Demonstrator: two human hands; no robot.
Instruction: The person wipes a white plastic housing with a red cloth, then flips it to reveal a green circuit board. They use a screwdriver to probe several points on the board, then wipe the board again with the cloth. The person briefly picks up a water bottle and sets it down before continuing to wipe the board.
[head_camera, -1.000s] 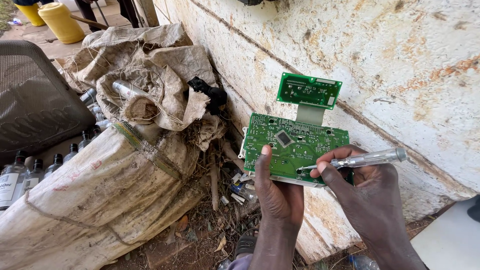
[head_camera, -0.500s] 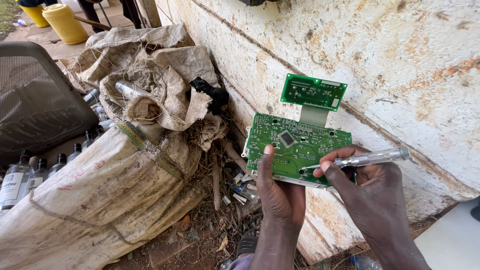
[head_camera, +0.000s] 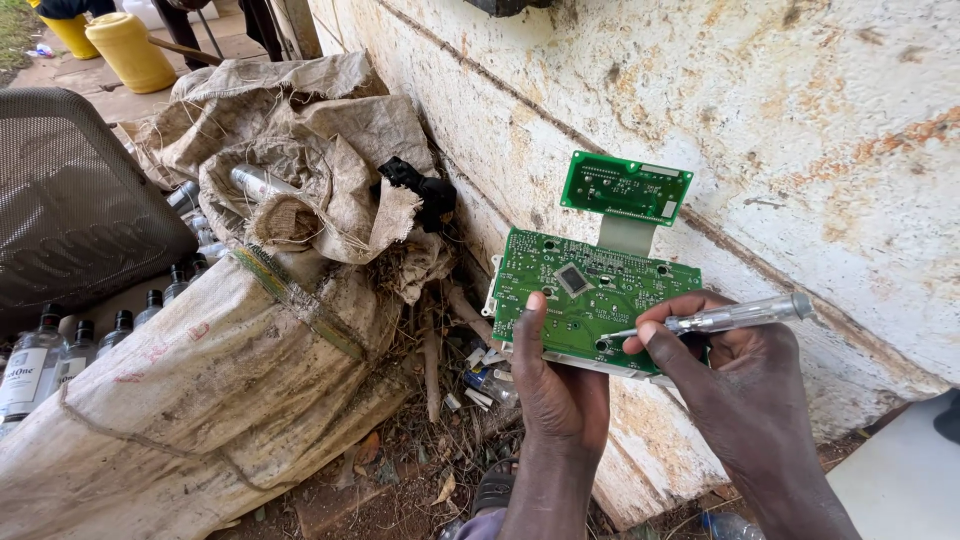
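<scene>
The green circuit board (head_camera: 590, 295) is gripped at its lower edge by the left hand (head_camera: 555, 385), thumb on its face. The clear-handled screwdriver (head_camera: 715, 320) is pinched in the right hand (head_camera: 735, 390), its long axis lying rightward, tip touching the board's lower right. Beyond, a smaller board (head_camera: 625, 188) hangs against the wall (head_camera: 800, 120).

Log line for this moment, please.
left hand: holds circuit board | right hand: screwdriver tip on board | beside wall

A green circuit board (head_camera: 590, 295) is showing pale markings beside a silver screwdriver (head_camera: 735, 316), while tan sacks (head_camera: 200, 390), a yellow jerrycan (head_camera: 130, 50) and a rust-streaked cream wall (head_camera: 800, 120) are surrounding it.
</scene>
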